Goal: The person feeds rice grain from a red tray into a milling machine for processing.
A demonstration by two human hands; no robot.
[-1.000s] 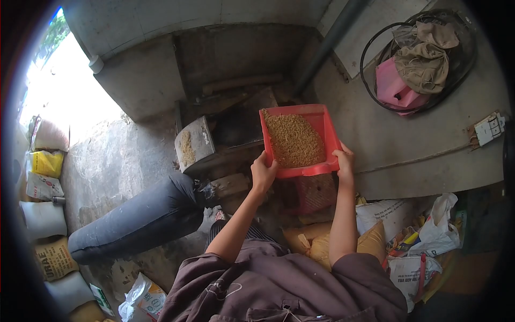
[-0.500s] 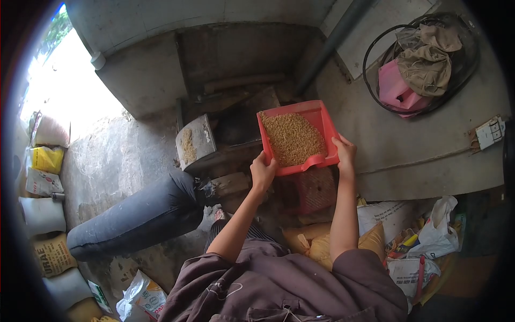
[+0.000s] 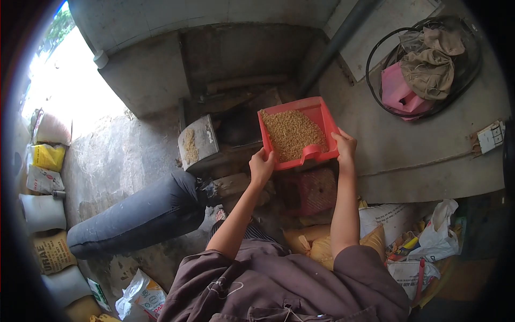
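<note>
A red plastic dustpan is held out in front of me, heaped with yellowish-brown grains or pellets. My left hand grips its near left corner, thumb on the rim. At the right side, my right hand is closed on the edge. A short curved handle sticks up between the hands on the near side. Below the pan is a dark red plastic stool, partly hidden. To the left, a pale metal chute carries a small strip of similar grain.
A stuffed dark blue cloth tube lies on the floor at left. Several sacks line the left wall. Tan bags and white sacks lie at lower right. A grey pipe slants behind; cloths hang at upper right.
The dustpan has tipped slightly, so more of its near handle shows. Both hands keep their hold, and the view has shifted a little.
</note>
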